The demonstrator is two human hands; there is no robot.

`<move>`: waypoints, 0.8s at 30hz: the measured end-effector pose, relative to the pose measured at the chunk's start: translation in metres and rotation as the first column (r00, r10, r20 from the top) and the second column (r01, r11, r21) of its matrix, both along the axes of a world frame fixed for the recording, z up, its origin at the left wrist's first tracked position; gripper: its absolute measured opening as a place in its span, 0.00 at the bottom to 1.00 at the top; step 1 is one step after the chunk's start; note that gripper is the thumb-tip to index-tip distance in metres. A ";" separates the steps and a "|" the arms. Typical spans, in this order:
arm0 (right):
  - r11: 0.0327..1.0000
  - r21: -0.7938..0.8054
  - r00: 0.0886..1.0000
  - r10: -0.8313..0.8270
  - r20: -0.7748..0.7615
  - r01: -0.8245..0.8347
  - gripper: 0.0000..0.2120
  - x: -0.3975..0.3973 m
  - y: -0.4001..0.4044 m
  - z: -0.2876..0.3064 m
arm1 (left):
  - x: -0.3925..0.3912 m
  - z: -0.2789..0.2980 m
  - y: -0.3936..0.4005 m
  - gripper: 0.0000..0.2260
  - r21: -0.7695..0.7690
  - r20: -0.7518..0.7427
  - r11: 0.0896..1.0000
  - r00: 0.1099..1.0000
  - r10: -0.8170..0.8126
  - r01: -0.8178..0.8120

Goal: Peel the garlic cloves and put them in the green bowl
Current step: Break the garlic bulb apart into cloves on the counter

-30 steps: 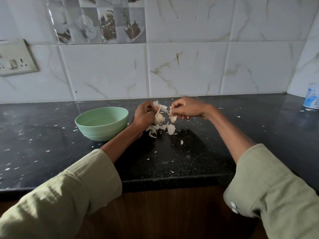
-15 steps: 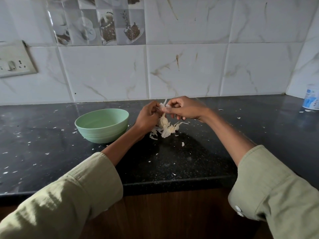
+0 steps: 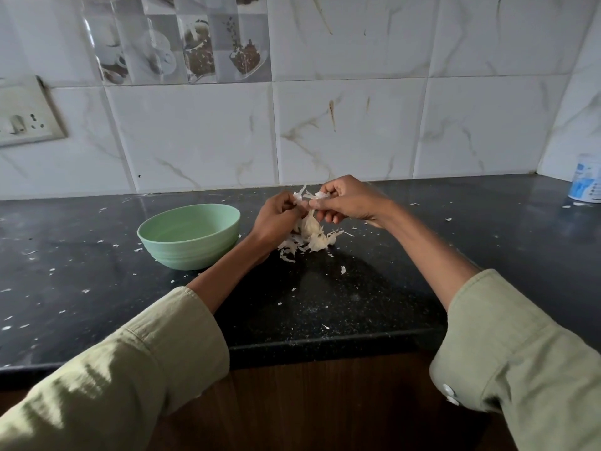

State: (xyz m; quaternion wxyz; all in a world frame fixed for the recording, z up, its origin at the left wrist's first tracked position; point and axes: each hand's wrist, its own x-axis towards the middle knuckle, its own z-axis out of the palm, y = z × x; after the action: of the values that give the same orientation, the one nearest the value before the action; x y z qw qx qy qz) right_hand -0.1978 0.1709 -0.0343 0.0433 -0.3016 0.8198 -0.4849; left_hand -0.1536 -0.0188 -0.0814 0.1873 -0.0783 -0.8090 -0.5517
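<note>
The garlic clove (image 3: 309, 222) is hanging between the two hands over the middle of the black counter (image 3: 357, 288), and where a second ago the hands were drawn apart stripping skin, the left hand (image 3: 276, 219) and right hand (image 3: 348, 203) are now closing together, each pinching papery skin at the clove's top, so the peel is still coming off. The green bowl (image 3: 190, 236), just left of the hands, is looking empty, and loose skins (image 3: 312, 244) are piling up beneath the clove.

1. The green bowl (image 3: 188, 236) looks like smooth matt plastic.
2. The countertop (image 3: 357, 304) is glossy, speckled black stone.
3. The wall tiles (image 3: 351, 131) are glazed, marble-patterned.
4. The garlic skins (image 3: 309, 239) look papery.
</note>
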 end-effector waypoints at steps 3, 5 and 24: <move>0.998 -0.035 0.999 -0.042 0.008 0.042 0.12 -0.001 0.000 0.002 | 0.003 0.002 0.001 0.16 0.027 0.031 0.999 0.998 -0.047 0.046; 0.994 -0.087 0.997 -0.067 0.034 0.070 0.13 -0.002 0.001 0.002 | 0.005 0.003 0.002 0.17 -0.032 0.029 0.997 0.997 -0.066 0.067; 0.968 0.243 0.978 -0.005 -0.208 0.057 0.25 0.007 -0.005 -0.002 | 0.013 0.006 0.003 0.06 -0.266 0.009 0.963 0.999 -0.046 0.047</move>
State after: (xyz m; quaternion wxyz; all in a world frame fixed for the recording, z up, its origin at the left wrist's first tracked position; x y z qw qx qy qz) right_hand -0.1906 0.1661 -0.0367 -0.0121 -0.3293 0.8787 -0.3454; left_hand -0.1408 -0.0154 -0.0757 0.1608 -0.1209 -0.8740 -0.4423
